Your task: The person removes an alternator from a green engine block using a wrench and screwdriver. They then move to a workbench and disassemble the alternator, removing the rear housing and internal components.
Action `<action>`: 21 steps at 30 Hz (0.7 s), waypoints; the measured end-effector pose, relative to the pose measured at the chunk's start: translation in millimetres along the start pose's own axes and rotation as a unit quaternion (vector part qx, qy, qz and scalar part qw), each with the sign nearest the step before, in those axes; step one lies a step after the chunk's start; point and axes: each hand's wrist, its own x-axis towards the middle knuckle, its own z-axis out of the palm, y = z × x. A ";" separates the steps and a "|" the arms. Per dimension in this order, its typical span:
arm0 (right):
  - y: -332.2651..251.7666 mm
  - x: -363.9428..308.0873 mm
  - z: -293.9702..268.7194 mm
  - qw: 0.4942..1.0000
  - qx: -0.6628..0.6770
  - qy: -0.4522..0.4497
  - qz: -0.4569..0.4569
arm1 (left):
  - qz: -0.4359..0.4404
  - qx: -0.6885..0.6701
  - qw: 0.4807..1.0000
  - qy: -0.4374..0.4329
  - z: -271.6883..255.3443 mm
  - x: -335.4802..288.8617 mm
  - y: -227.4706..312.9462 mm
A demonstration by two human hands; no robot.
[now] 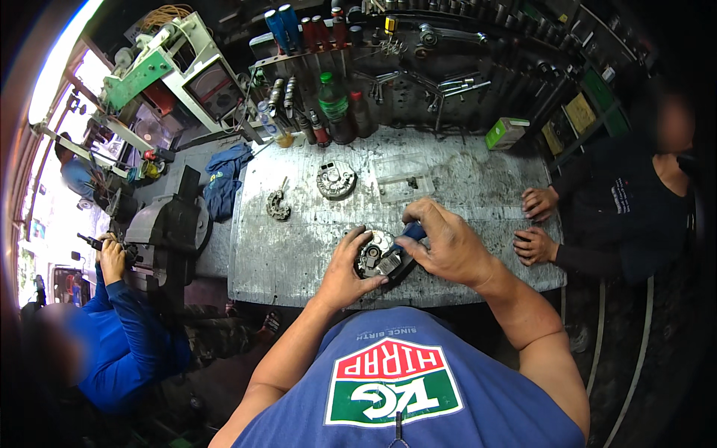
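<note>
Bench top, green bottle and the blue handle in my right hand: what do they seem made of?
Bench top: probably sheet metal, grey, scuffed, reflecting light. Green bottle: likely glossy plastic, translucent. Blue handle: perhaps plastic, evenly coloured, partly hidden.

So this round, silvery metal housing [380, 240] is sitting on the tabletop [299, 250] by the wearer's edge, its finned grey block [389, 263] showing up top. The blue-handled tool [413, 231] is slanting over its right side, tip too hidden to make out.
</note>
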 end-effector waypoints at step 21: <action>7.2 22.4 68.4 0.898 0.439 0.013 0.009 | 0.016 0.009 0.998 0.057 15.4 -3.9 -13.5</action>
